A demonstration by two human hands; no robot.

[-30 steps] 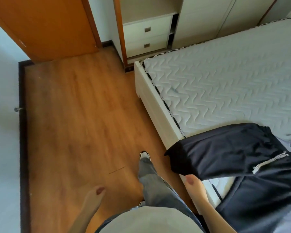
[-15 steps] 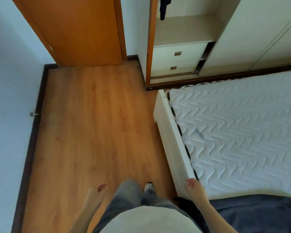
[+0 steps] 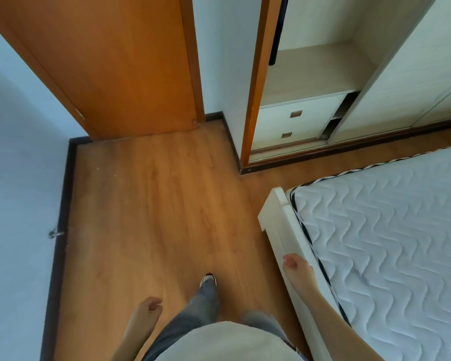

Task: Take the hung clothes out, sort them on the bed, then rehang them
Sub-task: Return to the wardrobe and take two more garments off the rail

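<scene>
Both hands, left (image 3: 147,312) and right (image 3: 294,267), loosely curled, empty; bed (image 3: 279,220) beside right.

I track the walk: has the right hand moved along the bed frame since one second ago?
Yes. The right hand moved along the bed frame toward its corner near the wardrobe.

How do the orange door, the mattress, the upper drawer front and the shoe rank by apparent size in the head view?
1. orange door and mattress: look alike, unranked
2. upper drawer front
3. shoe
</scene>
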